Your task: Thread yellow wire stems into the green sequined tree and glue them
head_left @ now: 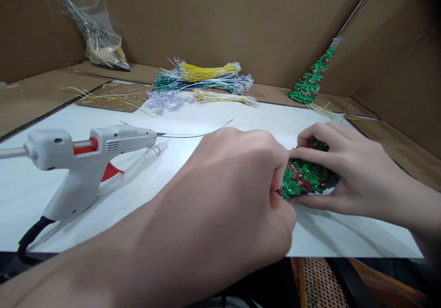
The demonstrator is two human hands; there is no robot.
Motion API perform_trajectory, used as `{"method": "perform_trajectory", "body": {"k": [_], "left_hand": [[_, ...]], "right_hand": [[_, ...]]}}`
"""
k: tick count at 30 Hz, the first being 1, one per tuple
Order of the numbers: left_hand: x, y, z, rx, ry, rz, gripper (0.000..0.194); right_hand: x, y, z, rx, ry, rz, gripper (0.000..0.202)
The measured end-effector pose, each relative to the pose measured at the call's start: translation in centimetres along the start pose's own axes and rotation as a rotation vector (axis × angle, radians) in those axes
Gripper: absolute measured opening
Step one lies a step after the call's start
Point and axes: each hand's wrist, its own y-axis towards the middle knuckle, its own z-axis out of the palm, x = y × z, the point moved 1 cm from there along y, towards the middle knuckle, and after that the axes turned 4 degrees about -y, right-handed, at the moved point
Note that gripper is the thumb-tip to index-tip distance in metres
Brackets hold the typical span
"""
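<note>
A small glittery green Christmas tree decoration (303,177) with red trim lies on its side over the white board. My right hand (347,170) is wrapped round its wider end, fingers over the top and thumb underneath. My left hand (237,193) is closed at the other end of the tree, its back toward me; the fingertips and whatever they pinch there are hidden. To the left, a white hot glue gun (93,156) with a red trigger stands on the board, a glue stick in its back. Thin dark green wires (193,135) lie behind my left hand.
Bundles of yellow, green and blue wires (210,73) lie at the back beside a pile of clear small pieces (168,102). A finished-looking glitter tree (315,76) leans at the back right. A plastic bag (105,46) stands back left. Cardboard walls (241,18) enclose the workspace.
</note>
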Motion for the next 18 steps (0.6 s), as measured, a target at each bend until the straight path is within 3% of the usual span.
{"method": "perform_trajectory", "body": {"k": [10,14,18], "left_hand": [[-0.2,0.8,1.0,-0.005,0.028,0.067,0.02],[0.2,0.5,-0.3,-0.034,-0.025,0.043,0.02],[1.1,0.5,-2.0,-0.151,-0.115,-0.017,0.02]], "right_hand": [[0.1,0.1,0.0,-0.005,0.002,0.004,0.039],[0.1,0.1,0.3,0.002,0.014,0.042,0.039],[0.2,0.2,0.7,-0.003,0.007,0.062,0.042]]}}
